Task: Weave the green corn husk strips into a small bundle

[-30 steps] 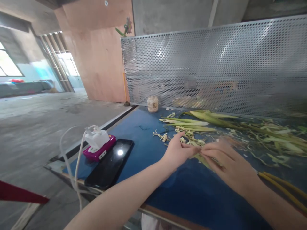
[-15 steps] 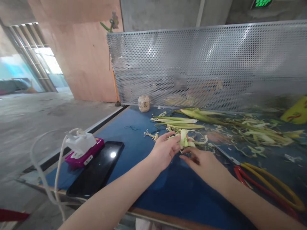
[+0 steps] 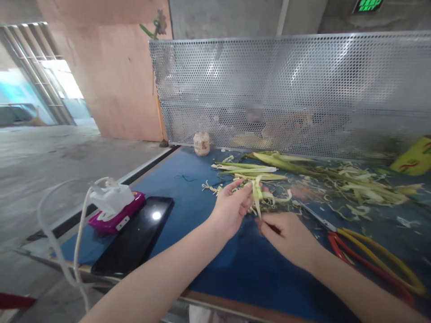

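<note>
Between my two hands is a pale green leaf strip (image 3: 257, 195), looped near its top. My left hand (image 3: 232, 204) pinches it at the loop, thumb on the near side. Lower down, my right hand (image 3: 281, 229) is closed on the strip's narrow tail end. Just beyond my fingers lies a bundle of green and white leaf pieces (image 3: 245, 168). A small braided pale piece (image 3: 211, 188) rests left of that bundle. Scissors (image 3: 328, 225) with red and yellow handles lie on the table right of my right hand.
Long stalks and shredded husk (image 3: 370, 190) cover the back right of the blue table (image 3: 175, 179). A perforated metal screen (image 3: 269, 89) stands behind a small jar (image 3: 201, 144). At left are a dark tablet (image 3: 134, 242), a magenta power strip (image 3: 111, 222) and a white cable (image 3: 79, 233).
The strip's tail now hangs stretched downward from the loop. My right fingers have closed on its lower end, while my left hand stays nearly in place.
</note>
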Demonstrator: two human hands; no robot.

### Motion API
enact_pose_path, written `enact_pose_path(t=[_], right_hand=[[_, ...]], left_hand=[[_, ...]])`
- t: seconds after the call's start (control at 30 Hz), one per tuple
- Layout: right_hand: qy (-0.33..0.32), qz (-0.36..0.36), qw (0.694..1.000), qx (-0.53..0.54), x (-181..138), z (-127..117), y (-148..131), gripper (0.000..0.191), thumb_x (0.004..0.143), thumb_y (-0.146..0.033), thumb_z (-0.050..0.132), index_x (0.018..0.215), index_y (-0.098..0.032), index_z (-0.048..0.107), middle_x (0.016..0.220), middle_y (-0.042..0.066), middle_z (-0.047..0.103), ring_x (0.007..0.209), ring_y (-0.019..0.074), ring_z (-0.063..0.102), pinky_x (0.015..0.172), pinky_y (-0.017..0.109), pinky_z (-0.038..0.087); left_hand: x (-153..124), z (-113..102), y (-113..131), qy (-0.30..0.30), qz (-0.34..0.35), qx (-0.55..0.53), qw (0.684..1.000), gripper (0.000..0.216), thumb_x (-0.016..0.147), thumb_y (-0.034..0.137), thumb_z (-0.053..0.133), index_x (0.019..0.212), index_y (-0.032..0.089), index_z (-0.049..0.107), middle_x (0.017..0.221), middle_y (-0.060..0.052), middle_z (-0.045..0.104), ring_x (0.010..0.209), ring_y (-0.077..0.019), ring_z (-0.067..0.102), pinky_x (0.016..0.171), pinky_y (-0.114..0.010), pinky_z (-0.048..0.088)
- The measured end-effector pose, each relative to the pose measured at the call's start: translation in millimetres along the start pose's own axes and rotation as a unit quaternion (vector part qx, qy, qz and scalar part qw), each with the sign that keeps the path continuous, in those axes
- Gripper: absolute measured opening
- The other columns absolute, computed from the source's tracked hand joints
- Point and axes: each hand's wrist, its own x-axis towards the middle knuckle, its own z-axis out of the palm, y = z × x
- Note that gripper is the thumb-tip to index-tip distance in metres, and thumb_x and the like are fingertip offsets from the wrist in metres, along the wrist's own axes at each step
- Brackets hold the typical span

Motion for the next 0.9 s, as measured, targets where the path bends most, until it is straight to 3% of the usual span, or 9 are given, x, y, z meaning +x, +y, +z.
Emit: enact_pose_path(t=[0.13,0.3,0.37,0.47,0.57,0.63,0.77,0.8,0.9], right_hand=[[-0.113,-0.022,0.993,0.019,-1,-2,1,0.038,0.082,-0.023,0.039,0.047,-0.017,0.051,0.044,-0.001,0.051,0.043,0.0099,0.046,0.047,0.022,0.029],[-0.111,0.008,0.993,0.033,-1,-6,4,0.037,0.084,-0.029,0.038,0.053,-0.017,0.055,0.048,0.0,0.053,0.047,0.0104,0.048,0.049,0.022,0.029],[-0.109,0.021,0.992,0.053,-1,-6,6,0.038,0.085,-0.031,0.037,0.055,-0.017,0.057,0.049,0.0,0.054,0.048,0.0106,0.048,0.049,0.022,0.03],[-0.117,0.029,0.99,0.067,-2,-7,8,0.038,0.085,-0.031,0.037,0.056,-0.018,0.058,0.049,0.0,0.054,0.047,0.0106,0.048,0.05,0.022,0.03],[-0.128,0.006,0.99,0.057,-3,-10,9,0.039,0.085,-0.035,0.037,0.056,-0.019,0.058,0.05,-0.001,0.055,0.048,0.0109,0.048,0.05,0.023,0.029],[-0.084,0.0,0.996,0.035,-3,-15,12,0.042,0.085,-0.041,0.037,0.053,-0.018,0.053,0.048,0.0,0.052,0.047,0.0114,0.045,0.049,0.024,0.028],[0.123,0.065,0.987,0.083,0,-29,22,0.043,0.085,-0.043,0.033,0.05,-0.02,0.042,0.043,-0.003,0.037,0.043,0.0108,0.037,0.047,0.025,0.027],[0.145,0.075,0.98,0.115,2,-31,23,0.042,0.084,-0.044,0.034,0.051,-0.02,0.041,0.043,-0.004,0.035,0.042,0.0104,0.035,0.046,0.025,0.027],[0.1,0.098,0.964,0.228,7,-32,25,0.035,0.081,-0.046,0.041,0.058,-0.02,0.046,0.046,-0.005,0.036,0.04,0.0086,0.031,0.041,0.023,0.025]], left_hand=[[3,-1,5,0.011,0.027,-0.005,1.0,0.023,0.078,0.007,0.055,0.099,0.011,0.047,0.071,-0.004,0.064,0.058,-0.0065,0.061,0.054,-0.014,0.043],[0,0,5,-0.007,0.001,0.02,1.0,0.021,0.08,0.013,0.054,0.1,0.01,0.048,0.073,-0.008,0.066,0.062,-0.0168,0.067,0.062,-0.028,0.052],[-1,0,4,-0.022,0.001,0.035,0.999,0.029,0.077,0.018,0.058,0.104,0.012,0.047,0.077,-0.007,0.066,0.063,-0.018,0.067,0.065,-0.033,0.053],[-2,-1,3,-0.038,0.031,0.082,0.995,0.052,0.068,0.013,0.067,0.113,0.014,0.042,0.073,-0.002,0.065,0.06,-0.017,0.066,0.066,-0.037,0.054],[-1,-3,2,-0.046,0.079,0.129,0.987,0.058,0.064,0.007,0.068,0.115,0.014,0.041,0.063,0.003,0.061,0.059,-0.0143,0.063,0.064,-0.035,0.055],[-1,-5,1,-0.064,0.105,0.17,0.978,0.058,0.064,0.01,0.068,0.115,0.014,0.042,0.061,0.004,0.059,0.058,-0.0128,0.061,0.062,-0.033,0.054],[-2,-7,-3,-0.122,0.121,0.285,0.943,0.058,0.063,0.015,0.069,0.116,0.016,0.044,0.065,0.003,0.059,0.055,-0.0109,0.057,0.061,-0.031,0.052],[-2,-8,-3,-0.139,0.119,0.308,0.934,0.059,0.064,0.015,0.068,0.117,0.016,0.044,0.066,0.003,0.058,0.055,-0.0105,0.056,0.061,-0.031,0.051],[-5,-7,-4,-0.177,0.111,0.339,0.917,0.061,0.065,0.014,0.066,0.12,0.016,0.04,0.065,0.003,0.056,0.056,-0.0097,0.053,0.057,-0.027,0.049]])
